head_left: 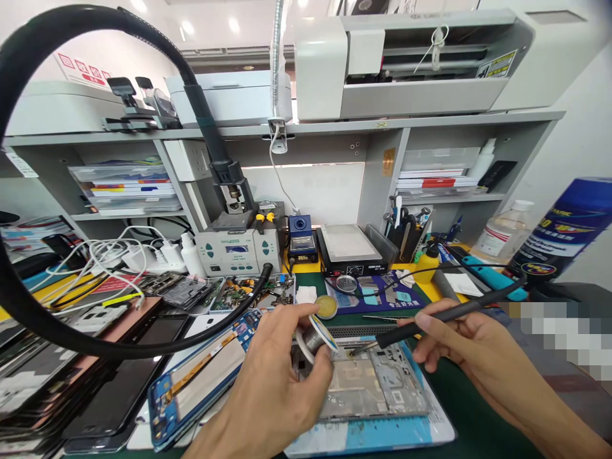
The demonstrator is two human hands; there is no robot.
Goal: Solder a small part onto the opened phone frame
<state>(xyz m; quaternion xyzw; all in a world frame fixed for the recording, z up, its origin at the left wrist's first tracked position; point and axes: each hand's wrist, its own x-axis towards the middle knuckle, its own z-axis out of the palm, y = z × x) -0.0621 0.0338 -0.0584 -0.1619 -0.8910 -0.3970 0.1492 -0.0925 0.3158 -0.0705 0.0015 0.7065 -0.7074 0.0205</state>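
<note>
Between its thumb and fingers, my left hand [272, 376] grips a small spool of solder wire [314, 340], held over the top left part of a phone frame [358, 382]. My right hand [454, 338] holds a black soldering iron [430, 319] like a pen. Its tip points left and down to the upper edge of the frame, just right of the spool; I cannot tell whether it touches. The metal-grey frame lies flat on a blue-and-white pad [411, 437]. Left of my left hand rests an opened blue phone [205, 376] with an orange flex cable.
Stacked phone screens [115, 382] fill the left side. A thick black hose [143, 350] loops across there from the hot-air station [234, 252]. Behind the frame are a round yellow tin [326, 307] and a heating plate [354, 248]. A blue spray can [564, 229] stands at right.
</note>
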